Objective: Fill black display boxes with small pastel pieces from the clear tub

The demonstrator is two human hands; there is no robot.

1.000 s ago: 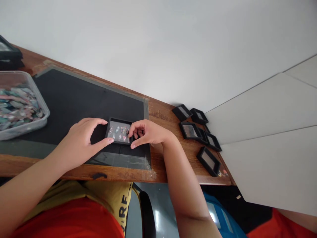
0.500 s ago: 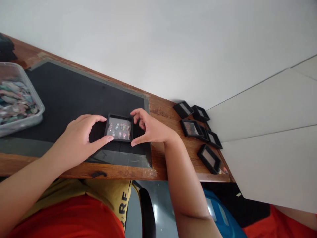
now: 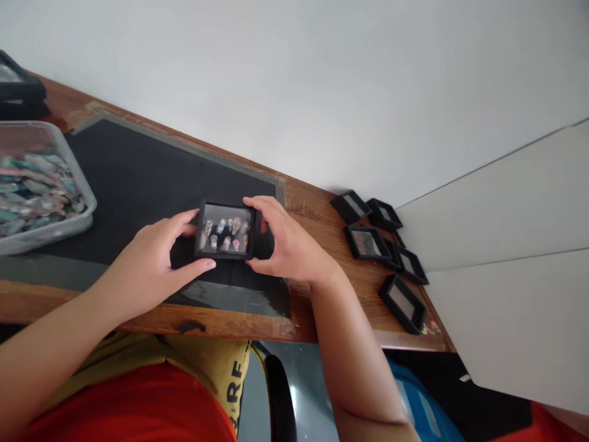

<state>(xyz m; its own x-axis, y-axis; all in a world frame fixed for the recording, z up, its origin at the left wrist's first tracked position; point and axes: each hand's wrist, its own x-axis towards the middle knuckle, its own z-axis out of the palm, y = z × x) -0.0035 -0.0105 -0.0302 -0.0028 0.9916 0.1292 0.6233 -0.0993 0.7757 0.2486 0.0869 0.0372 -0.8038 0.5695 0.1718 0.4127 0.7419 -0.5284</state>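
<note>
Between my hands is a small black display frame (image 3: pixel 251 236) with a clear window. Behind the window sit several decorated false nails (image 3: pixel 225 227) in two rows, with shiny and pink bits on them. My left hand (image 3: pixel 151 264) grips the left side, its fingers at the left edge and its thumb by the lower left corner. On the opposite side my right hand (image 3: pixel 292 245) holds the right edge, index finger at the upper corner and thumb at the lower one. The frame is tilted up a little over the black mat (image 3: pixel 138 178).
A clear plastic tub (image 3: pixel 89 199) of loose false nails stands at the left, with stacked black frames (image 3: pixel 21 92) behind it. More black frames (image 3: pixel 368 242) lie on the wooden table (image 3: pixel 317 215) at the right. A white wall (image 3: pixel 299 92) borders the back.
Both hands have closed in on the frame's sides, and the right fingers now touch its edge. The frame has tipped up slightly. The whole view has shifted a little.
</note>
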